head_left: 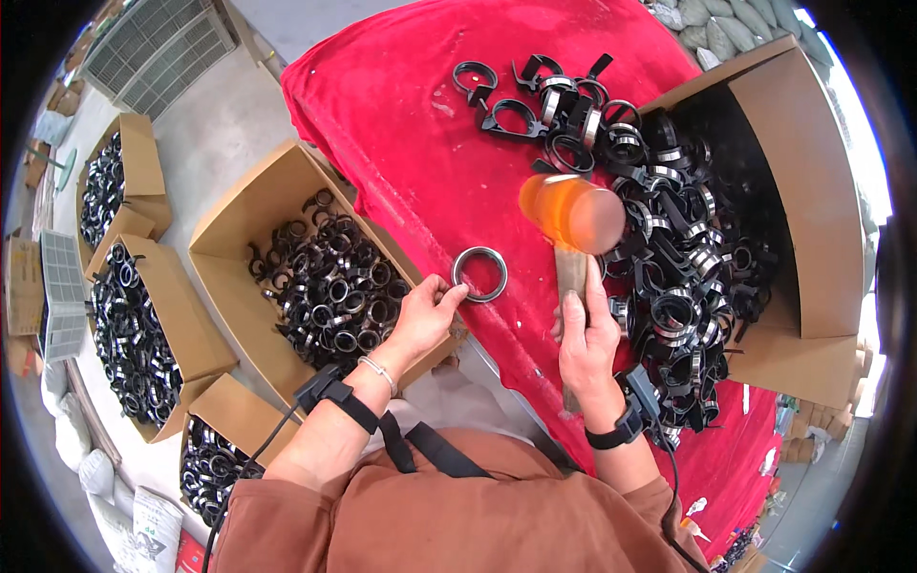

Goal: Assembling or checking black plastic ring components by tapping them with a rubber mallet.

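Observation:
My left hand [426, 309] pinches the left edge of a round metal ring [503, 270] between thumb and fingers, at the near edge of the red-covered table. In my right hand [587, 336] is a mallet [573, 212] with an amber, see-through head and a wooden handle. The mallet is raised, its head to the upper right of the ring and apart from it. Just right of that hand lies a heap of black ring clamps with silvery bands [673, 310], partly spilling from a tipped carton.
The tipped cardboard box [798, 181] lies on the red cloth [401, 105] at the right. An open carton [229, 234] of dark rings stands left of the table. Further left are more cartons [181, 325] of similar parts, white sacks [153, 525] and grey grilles [158, 53].

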A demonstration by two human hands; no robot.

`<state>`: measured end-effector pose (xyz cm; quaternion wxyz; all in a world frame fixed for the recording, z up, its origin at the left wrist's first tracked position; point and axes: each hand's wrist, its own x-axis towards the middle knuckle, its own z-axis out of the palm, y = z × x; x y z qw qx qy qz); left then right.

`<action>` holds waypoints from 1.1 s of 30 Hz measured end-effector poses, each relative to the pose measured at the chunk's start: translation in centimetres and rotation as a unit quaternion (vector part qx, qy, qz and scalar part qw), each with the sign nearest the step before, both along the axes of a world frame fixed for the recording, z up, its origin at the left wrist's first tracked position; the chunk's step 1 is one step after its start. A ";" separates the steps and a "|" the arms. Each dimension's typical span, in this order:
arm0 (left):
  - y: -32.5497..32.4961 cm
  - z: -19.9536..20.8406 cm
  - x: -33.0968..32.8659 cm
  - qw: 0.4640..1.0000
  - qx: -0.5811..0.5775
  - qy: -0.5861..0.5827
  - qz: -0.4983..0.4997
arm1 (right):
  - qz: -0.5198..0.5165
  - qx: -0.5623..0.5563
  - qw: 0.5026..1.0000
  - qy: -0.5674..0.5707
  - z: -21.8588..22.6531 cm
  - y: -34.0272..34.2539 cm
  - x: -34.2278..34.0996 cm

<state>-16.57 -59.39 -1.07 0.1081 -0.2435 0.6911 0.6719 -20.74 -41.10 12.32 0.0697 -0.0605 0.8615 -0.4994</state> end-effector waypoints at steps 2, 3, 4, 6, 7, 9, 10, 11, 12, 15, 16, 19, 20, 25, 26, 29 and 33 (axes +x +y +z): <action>-0.2 0.2 0.0 1.000 0.003 -0.003 0.001 | 0.012 0.009 0.994 0.104 -3.4 0.6 0.4; 0.0 0.8 -0.2 1.000 -0.010 -0.002 -0.005 | 0.016 0.050 0.997 0.056 -5.0 0.9 1.2; 0.1 1.1 -0.4 1.000 -0.025 -0.002 -0.010 | 0.021 0.089 0.996 0.006 -5.5 0.8 1.6; 0.4 0.6 -0.3 1.000 0.008 0.014 0.005 | -0.001 0.115 0.993 -0.003 -6.1 2.0 0.9; 0.1 0.8 -0.1 1.000 -0.005 0.023 0.016 | -0.002 0.089 0.995 -0.039 -4.7 1.8 0.8; 0.3 1.7 -0.1 0.998 -0.048 0.046 0.018 | -0.024 0.041 0.998 -0.047 -2.5 1.8 1.3; 0.1 0.7 0.2 0.999 -0.039 0.025 0.017 | -0.019 0.007 1.000 -0.007 -1.7 1.9 1.9; 0.2 0.8 0.3 0.999 -0.007 0.021 0.024 | -0.029 -0.051 0.998 0.009 -1.7 2.1 2.8; 0.3 0.9 0.2 0.999 0.025 0.020 0.026 | -0.019 -0.064 0.997 0.030 -2.8 3.0 3.8; 0.4 -0.3 0.4 0.999 0.002 0.038 0.024 | -0.001 0.001 0.998 -0.069 -6.3 4.5 6.0; 0.3 -0.3 0.5 0.999 -0.023 0.020 0.009 | -0.044 -0.049 0.986 -0.155 -5.3 4.0 6.2; -0.9 0.7 1.5 0.999 0.002 0.035 0.014 | -0.038 -0.081 0.980 -0.179 -5.3 5.6 5.7; -2.1 1.4 2.4 0.999 -0.005 0.042 0.002 | -0.043 -0.085 0.979 -0.177 -5.4 6.2 5.9; -11.1 -0.6 7.4 0.903 -0.422 0.085 -0.004 | -0.006 -0.041 0.987 -0.156 -6.7 8.6 6.5; -11.7 0.4 6.4 0.874 -0.475 0.096 0.041 | 0.013 -0.016 0.991 -0.134 -6.9 8.7 6.6; -8.6 5.3 -1.5 0.835 -0.491 0.247 -0.010 | 0.001 -0.013 0.994 -0.108 -7.6 8.9 6.8; -4.0 6.3 -13.1 0.713 -0.574 0.387 -0.113 | -0.011 -0.027 0.991 -0.129 -8.0 9.0 6.7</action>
